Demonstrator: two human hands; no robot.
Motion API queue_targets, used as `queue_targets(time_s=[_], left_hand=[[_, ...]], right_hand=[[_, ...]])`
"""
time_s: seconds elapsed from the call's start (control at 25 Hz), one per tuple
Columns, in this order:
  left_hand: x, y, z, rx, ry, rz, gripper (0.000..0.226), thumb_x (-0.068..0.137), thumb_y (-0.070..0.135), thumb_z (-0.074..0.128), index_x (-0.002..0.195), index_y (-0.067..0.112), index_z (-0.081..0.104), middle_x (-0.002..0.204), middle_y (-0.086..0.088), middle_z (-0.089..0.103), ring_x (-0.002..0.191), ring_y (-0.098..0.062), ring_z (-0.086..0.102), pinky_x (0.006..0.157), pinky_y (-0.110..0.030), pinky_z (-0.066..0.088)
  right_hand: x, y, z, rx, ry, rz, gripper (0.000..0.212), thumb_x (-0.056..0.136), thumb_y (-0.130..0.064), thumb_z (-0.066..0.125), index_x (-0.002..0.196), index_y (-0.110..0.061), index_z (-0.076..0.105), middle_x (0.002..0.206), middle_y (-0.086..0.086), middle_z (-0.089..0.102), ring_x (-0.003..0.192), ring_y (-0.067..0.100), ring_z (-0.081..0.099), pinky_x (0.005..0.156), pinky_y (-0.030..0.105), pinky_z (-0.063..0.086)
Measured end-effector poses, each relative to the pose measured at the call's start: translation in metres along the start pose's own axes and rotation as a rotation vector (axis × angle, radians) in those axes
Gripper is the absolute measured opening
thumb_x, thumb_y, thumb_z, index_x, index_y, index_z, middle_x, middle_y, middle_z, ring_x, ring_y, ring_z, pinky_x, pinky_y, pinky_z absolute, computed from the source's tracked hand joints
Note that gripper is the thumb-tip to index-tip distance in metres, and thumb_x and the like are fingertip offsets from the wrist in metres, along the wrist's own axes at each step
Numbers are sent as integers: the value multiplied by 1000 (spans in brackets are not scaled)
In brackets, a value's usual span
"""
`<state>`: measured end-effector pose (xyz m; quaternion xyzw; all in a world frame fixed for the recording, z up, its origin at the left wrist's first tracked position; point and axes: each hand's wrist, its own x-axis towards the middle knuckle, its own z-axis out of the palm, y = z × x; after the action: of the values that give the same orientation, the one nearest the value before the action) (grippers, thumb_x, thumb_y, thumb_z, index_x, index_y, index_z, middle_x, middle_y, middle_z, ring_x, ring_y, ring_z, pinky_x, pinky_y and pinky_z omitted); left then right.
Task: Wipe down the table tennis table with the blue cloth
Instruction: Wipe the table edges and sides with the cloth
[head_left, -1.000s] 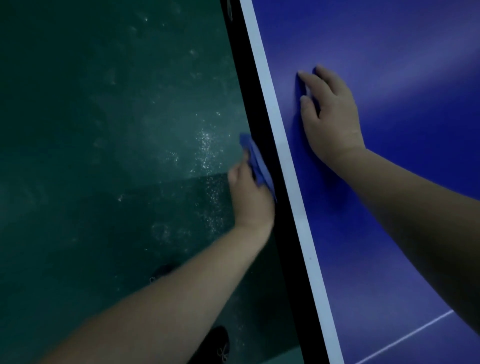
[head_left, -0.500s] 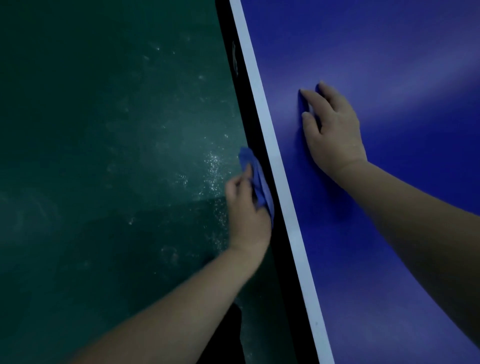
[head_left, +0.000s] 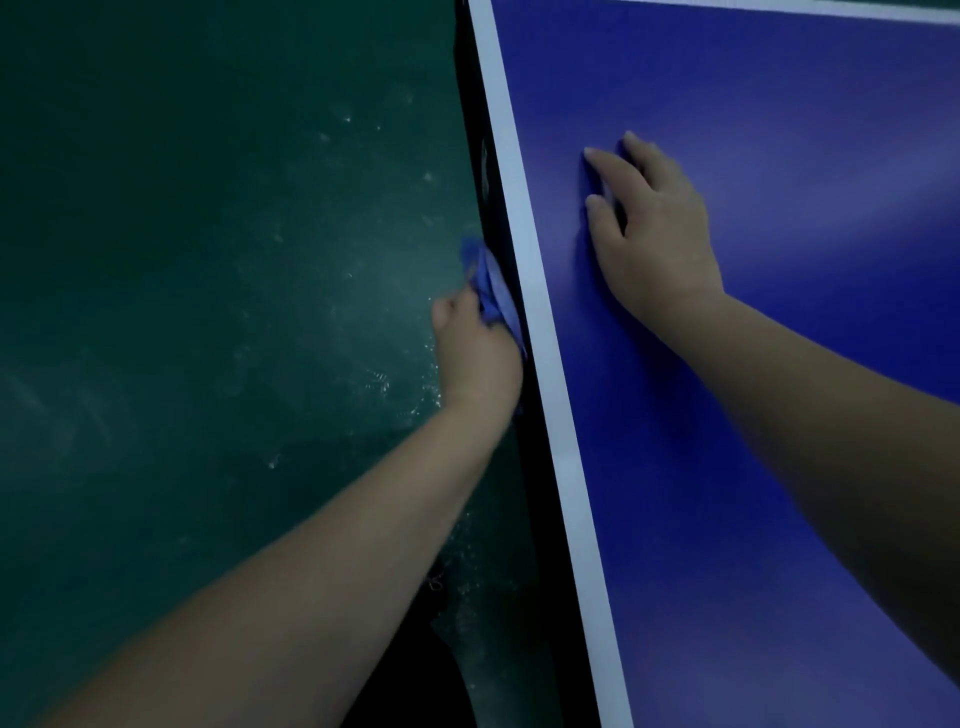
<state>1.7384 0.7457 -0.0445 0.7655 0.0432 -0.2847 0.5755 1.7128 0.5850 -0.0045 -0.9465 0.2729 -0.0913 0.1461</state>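
Observation:
The blue table tennis table (head_left: 779, 467) fills the right half of the view, with a white line (head_left: 550, 395) along its left edge and a black side rim below it. My left hand (head_left: 478, 353) grips the blue cloth (head_left: 491, 286) and holds it against the black side rim. My right hand (head_left: 649, 228) rests flat on the blue tabletop, fingers spread and straight.
The dark green floor (head_left: 208, 312) lies left of the table, with pale scuffs and specks on it. A dark shoe (head_left: 441, 665) shows near the bottom by the table's side. Another white line (head_left: 831, 8) runs along the table's far edge.
My left hand has slid the cloth along the table's side rim. My right hand has kept its place on the tabletop while the camera view shifted.

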Motion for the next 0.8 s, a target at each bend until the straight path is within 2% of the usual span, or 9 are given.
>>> queue_targets(time_s=[0.12, 0.24, 0.28, 0.36, 0.44, 0.48, 0.56, 0.68, 0.8], left_hand=[[-29, -10, -7, -98, -64, 183, 32, 90, -10, 38, 116, -2, 56, 107, 5, 41, 81, 10, 51, 92, -25, 46], [41, 38, -1, -47, -17, 426, 43, 94, -3, 41, 132, 13, 54, 113, 3, 41, 91, 9, 51, 88, -5, 39], [71, 52, 5, -48, -4, 413, 41, 94, -4, 40, 129, 8, 56, 117, -4, 44, 96, -1, 55, 88, -8, 40], [113, 57, 13, -109, -20, 103, 35, 93, -3, 34, 120, -1, 57, 122, -23, 50, 104, -33, 59, 91, -32, 48], [106, 41, 10, -21, -112, -228, 32, 95, 2, 30, 113, 2, 58, 122, -26, 56, 105, -38, 61, 90, -46, 50], [89, 37, 8, 38, -128, -227, 29, 94, 1, 31, 104, 4, 58, 120, -24, 56, 100, -34, 62, 91, -47, 50], [65, 45, -1, 16, -104, -24, 23, 88, -4, 34, 91, 10, 53, 117, -8, 49, 90, -17, 58, 94, -38, 49], [128, 86, 5, -26, -44, 249, 22, 91, -5, 41, 105, 2, 57, 116, 3, 40, 94, -11, 52, 93, -15, 40], [192, 107, 13, 14, -117, -68, 23, 91, -8, 34, 88, 2, 53, 107, -8, 47, 91, -20, 51, 80, -24, 41]], right_hand=[[28, 0, 3, 6, 7, 21, 45, 101, -35, 40, 145, -27, 43, 156, 2, 32, 144, 17, 26, 118, 39, 23], [53, 2, 8, -3, 13, 45, 46, 100, -37, 39, 145, -28, 42, 156, 1, 31, 144, 16, 26, 118, 39, 23], [61, 3, 10, -6, 20, 56, 46, 100, -37, 39, 145, -28, 42, 156, 0, 31, 144, 16, 26, 118, 39, 22], [75, 4, 11, -7, 36, 79, 47, 100, -38, 38, 145, -29, 42, 156, -1, 32, 143, 15, 26, 118, 37, 22], [92, 3, 12, -9, 41, 114, 47, 99, -39, 38, 146, -30, 41, 156, -2, 31, 143, 14, 27, 118, 38, 23], [102, 4, 11, -9, 44, 141, 47, 99, -39, 38, 146, -31, 41, 156, -3, 31, 143, 15, 26, 118, 39, 23], [119, 5, 12, -8, 47, 196, 47, 99, -40, 38, 146, -32, 41, 156, -3, 30, 143, 15, 26, 118, 40, 23], [138, 8, 14, -6, 65, 260, 47, 99, -39, 38, 145, -31, 41, 156, -3, 30, 143, 17, 27, 118, 40, 24], [150, 9, 13, 4, 90, 339, 47, 99, -38, 39, 145, -30, 42, 156, -3, 30, 143, 17, 28, 118, 42, 25]])
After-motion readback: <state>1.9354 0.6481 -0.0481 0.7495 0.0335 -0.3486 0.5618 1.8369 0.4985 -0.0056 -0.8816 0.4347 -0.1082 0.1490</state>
